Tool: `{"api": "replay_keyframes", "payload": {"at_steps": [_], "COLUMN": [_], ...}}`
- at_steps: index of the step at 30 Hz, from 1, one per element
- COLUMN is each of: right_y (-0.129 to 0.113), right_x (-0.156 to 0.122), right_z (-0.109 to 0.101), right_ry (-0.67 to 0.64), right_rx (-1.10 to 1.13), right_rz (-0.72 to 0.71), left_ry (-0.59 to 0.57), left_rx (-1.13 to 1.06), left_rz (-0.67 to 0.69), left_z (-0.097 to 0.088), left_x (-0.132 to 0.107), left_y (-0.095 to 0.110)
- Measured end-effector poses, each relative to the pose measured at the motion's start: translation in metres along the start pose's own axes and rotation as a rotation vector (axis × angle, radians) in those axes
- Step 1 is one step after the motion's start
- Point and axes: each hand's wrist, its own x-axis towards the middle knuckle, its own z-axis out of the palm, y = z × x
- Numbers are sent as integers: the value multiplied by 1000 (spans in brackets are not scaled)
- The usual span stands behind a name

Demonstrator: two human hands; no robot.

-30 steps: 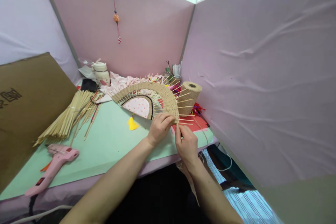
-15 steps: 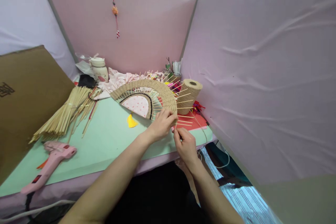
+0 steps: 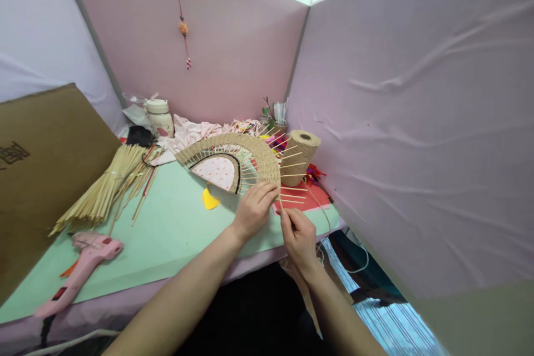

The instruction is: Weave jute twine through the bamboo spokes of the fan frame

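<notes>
A half-round woven fan stands tilted over the table, its thin sticks poking out past the woven band on the right. Its centre is a pink dotted cloth panel edged in black, and a yellow tassel hangs below. My left hand is closed on the fan's lower right end, fingertips on the woven band. Just right of it, my right hand pinches a strand of tan paper cord that runs up to the weave. Behind the sticks stands the cone of cord.
A pink glue gun lies at the table's left front, by a bundle of thin sticks. A cardboard box leans at the left. A bottle and pink cloth are at the back. Red paper lies under the cone.
My right hand has shifted slightly down and right from the fan's end, and a short length of cord now shows between the hands. The whole view has tipped up slightly.
</notes>
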Motion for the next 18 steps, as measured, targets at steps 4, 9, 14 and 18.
{"api": "replay_keyframes", "payload": {"at_steps": [4,9,14,18], "right_y": [-2,-4,5,14], "right_x": [-2,-6,-5,3], "right_z": [3,9,14,15], "right_ry": [18,-9,-57,-30], "right_rx": [54,68,147,240], "right_rz": [-21,-34,67,225], "left_ry": [9,42,85,95], "left_rx": [84,79,69,28], "left_rz": [-2,-8,17,25], "left_z": [2,2,-4,-7], "left_x": [0,2,1,-1], "left_y": [2,2,4,3]}}
